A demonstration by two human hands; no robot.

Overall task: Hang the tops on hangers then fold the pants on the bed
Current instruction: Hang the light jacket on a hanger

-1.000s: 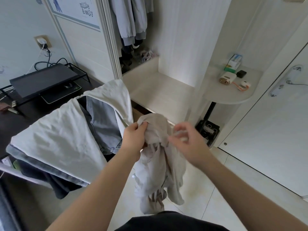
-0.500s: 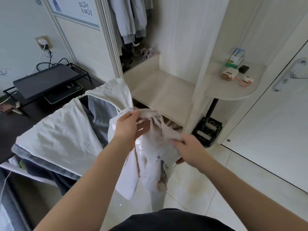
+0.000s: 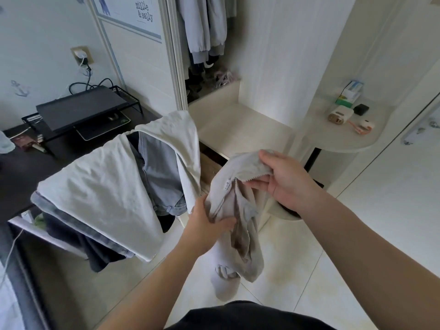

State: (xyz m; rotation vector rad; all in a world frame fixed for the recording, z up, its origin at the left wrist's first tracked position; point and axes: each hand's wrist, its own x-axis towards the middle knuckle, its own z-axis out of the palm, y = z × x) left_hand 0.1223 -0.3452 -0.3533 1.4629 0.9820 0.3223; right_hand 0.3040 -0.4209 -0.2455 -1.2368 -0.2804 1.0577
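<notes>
In front of the open wardrobe (image 3: 273,55), over tile floor (image 3: 297,270), with the clothes pile (image 3: 100,186) to its left, we hold the pale garment (image 3: 240,225), which hangs lengthwise downward. Our right hand (image 3: 285,182) pinches its top edge, nearer the wardrobe. Our left hand (image 3: 207,222) grips the bunched middle below.

Crumpled beige garment (image 3: 238,210) hanging limp, gripped at top and middle.

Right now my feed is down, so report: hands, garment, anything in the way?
Left hand grips pale garment low, right hand grips its top edge. Garment bunched, dangling, off hanger. Draped clothes close at left.
</notes>
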